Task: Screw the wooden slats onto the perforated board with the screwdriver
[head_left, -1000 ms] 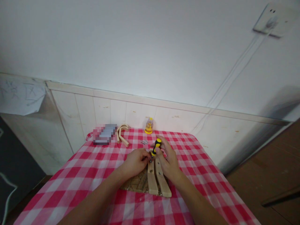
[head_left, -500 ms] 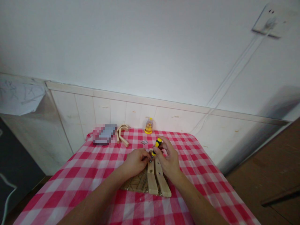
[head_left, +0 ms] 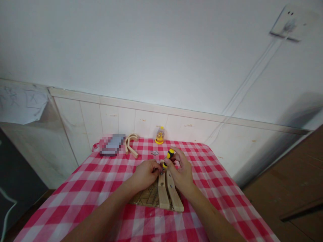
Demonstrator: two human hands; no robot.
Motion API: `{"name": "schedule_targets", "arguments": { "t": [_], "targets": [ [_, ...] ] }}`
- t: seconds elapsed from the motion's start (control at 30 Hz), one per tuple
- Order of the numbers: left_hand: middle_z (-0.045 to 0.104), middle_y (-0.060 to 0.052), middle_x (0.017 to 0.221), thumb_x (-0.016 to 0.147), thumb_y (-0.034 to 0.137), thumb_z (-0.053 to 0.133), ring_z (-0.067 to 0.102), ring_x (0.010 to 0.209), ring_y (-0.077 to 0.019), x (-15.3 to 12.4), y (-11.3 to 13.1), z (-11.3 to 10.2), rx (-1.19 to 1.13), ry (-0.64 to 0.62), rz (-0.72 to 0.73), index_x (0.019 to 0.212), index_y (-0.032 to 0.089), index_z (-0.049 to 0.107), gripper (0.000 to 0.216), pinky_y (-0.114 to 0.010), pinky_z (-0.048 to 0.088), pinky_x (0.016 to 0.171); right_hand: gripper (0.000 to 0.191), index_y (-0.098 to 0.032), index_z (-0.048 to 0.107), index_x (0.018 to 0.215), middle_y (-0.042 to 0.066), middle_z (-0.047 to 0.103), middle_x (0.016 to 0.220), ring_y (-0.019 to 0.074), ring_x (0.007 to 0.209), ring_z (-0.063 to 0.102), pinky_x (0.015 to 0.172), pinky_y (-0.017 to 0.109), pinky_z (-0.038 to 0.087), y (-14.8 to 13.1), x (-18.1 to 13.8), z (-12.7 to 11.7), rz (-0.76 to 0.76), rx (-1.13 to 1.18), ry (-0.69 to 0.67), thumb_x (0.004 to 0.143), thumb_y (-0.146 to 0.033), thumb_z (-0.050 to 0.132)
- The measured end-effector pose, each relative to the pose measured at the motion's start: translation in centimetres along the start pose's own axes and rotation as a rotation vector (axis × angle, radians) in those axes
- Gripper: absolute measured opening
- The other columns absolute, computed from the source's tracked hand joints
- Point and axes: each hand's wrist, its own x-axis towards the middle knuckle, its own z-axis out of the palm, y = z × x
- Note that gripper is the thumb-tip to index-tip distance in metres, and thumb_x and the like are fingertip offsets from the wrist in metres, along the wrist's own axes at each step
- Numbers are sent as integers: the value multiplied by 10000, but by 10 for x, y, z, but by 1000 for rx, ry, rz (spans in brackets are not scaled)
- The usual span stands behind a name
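Note:
My right hand point(head_left: 182, 168) is closed round a yellow-and-black screwdriver point(head_left: 170, 154), which slants down to the left. Its tip meets the upper part of a pale wooden piece point(head_left: 164, 198) with a hole in it. Beside the tip, the fingertips of my left hand point(head_left: 146, 173) are pinched together; what they hold is too small to make out. A second curved wooden piece with holes point(head_left: 175, 196) lies just right of the first, partly under my right hand. Both rest on a brown patterned mat point(head_left: 145, 197).
Small metal parts point(head_left: 154, 153) lie beyond my hands. A clear container with a yellow base point(head_left: 159, 137) stands at the back, with bent wooden pieces point(head_left: 132, 148) and a pixelated flat object point(head_left: 113, 144) to its left. A red-and-white checked cloth point(head_left: 101, 198) covers the table against the wall.
Hardly anything differs. The screwdriver and both hands keep almost the same place, and the whole view has shifted very slightly.

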Motion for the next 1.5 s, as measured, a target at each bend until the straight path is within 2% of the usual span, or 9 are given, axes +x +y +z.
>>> {"name": "schedule_targets", "arguments": {
  "t": [0.13, 0.27, 0.37, 0.47, 0.67, 0.87, 1.1, 1.37, 1.5],
  "targets": [
    [751, -54, 894, 827, 181, 519, 684, 852, -212, -1, 2, -1, -26, -6, 8, 819, 185, 728, 209, -307, 519, 787, 342, -239, 562, 1225, 1, 680, 836, 164, 723, 651, 647, 278, 530, 2, -2, -1, -29, 6, 2, 890, -243, 630],
    [758, -55, 919, 830, 178, 516, 688, 876, -214, -1, 5, -3, -41, -9, -12, 839, 188, 735, 219, -310, 520, 800, 332, -239, 559, 1222, 25, 676, 908, 180, 795, 661, 724, 316, 546, 6, -4, -2, -42, -10, 65, 896, -248, 621],
    [762, -56, 943, 817, 158, 515, 691, 902, -218, -1, 7, -4, -46, -21, -26, 874, 190, 744, 238, -317, 519, 814, 335, -240, 553, 1214, 25, 661, 899, 177, 772, 656, 701, 311, 546, 5, -7, -2, -43, 3, 100, 887, -243, 627],
    [763, -54, 939, 790, 123, 505, 691, 890, -216, 0, 9, -5, -35, -30, -25, 879, 191, 752, 271, -317, 516, 805, 322, -242, 550, 1188, 9, 639, 842, 168, 715, 639, 646, 290, 533, 0, -9, -2, -54, 21, 86, 877, -242, 635],
    [760, -46, 900, 800, 128, 508, 685, 849, -212, 0, 8, -5, -38, -38, -39, 865, 188, 758, 265, -306, 498, 764, 293, -249, 542, 1147, -2, 616, 819, 158, 694, 626, 634, 279, 521, -10, -11, -1, -94, 45, 51, 870, -205, 627],
    [753, -52, 893, 805, 134, 516, 673, 837, -213, 0, 7, -4, -14, -43, -40, 851, 183, 754, 247, -303, 485, 759, 291, -245, 523, 1175, 19, 640, 846, 173, 695, 648, 685, 329, 566, -5, -13, -1, -59, 95, -26, 897, -239, 609],
    [734, -69, 851, 832, 184, 510, 669, 805, -218, 0, 8, -5, 26, -46, -35, 836, 166, 739, 230, -296, 482, 717, 372, -262, 513, 1311, 66, 709, 983, 223, 865, 710, 762, 366, 579, -6, -14, -6, -133, 121, -158, 941, -230, 537],
    [754, -64, 899, 820, 199, 527, 680, 850, -229, 0, 5, -3, 4, -45, -56, 889, 191, 763, 246, -314, 497, 766, 354, -258, 541, 1269, 75, 709, 1018, 223, 844, 718, 761, 361, 587, -7, -14, -4, -105, 52, -97, 918, -241, 586],
    [754, -70, 904, 816, 193, 530, 680, 854, -232, 0, 3, -2, -2, -37, -57, 891, 187, 769, 251, -317, 499, 773, 334, -250, 558, 1240, 56, 708, 931, 207, 770, 708, 735, 345, 589, -7, -14, -3, -79, 34, -78, 909, -256, 602]
  ]
}}
